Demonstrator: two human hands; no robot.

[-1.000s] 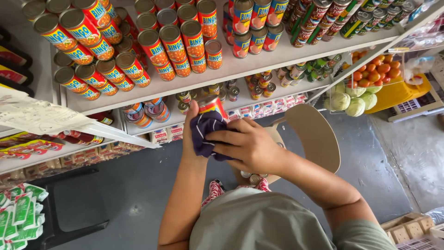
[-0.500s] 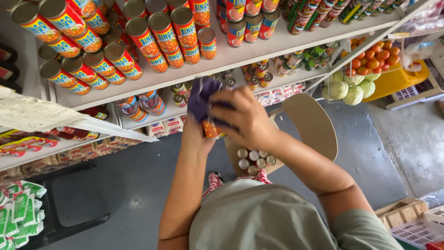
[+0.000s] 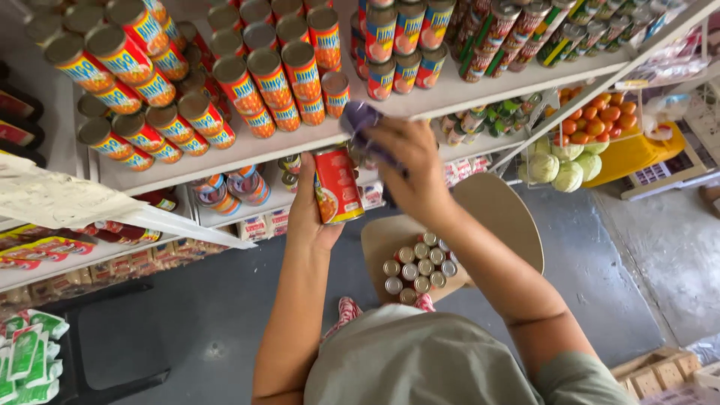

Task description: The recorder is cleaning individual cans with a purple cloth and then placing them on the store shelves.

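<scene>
— Red can point(image 3: 337, 184), where is it?

— At the middle of the frame, upright, just below the edge of the white shelf point(image 3: 247, 154). The left hand point(image 3: 311, 210) is wrapped around its lower side from the left, clamped on it.

— And the right hand point(image 3: 409, 169)?

— Just right of the can's top, closed on a purple cloth point(image 3: 361, 120) that sticks up toward the shelf edge. The two hands sit close together, the cloth right above the can's rim.

— What's around them?

— Rows of orange-and-red cans point(image 3: 225, 90) lie stacked on the shelf across the upper left. Below the hands, a beige chair point(image 3: 495, 217) carries a cluster of small cans point(image 3: 420, 266) standing with their silver tops up. At the upper right, a yellow tray point(image 3: 637, 154) sits beside orange fruit point(image 3: 596, 120) and pale green round produce point(image 3: 555, 169). Green-and-white packets point(image 3: 26, 352) show at the lower left, over a dark floor point(image 3: 210, 322).
</scene>
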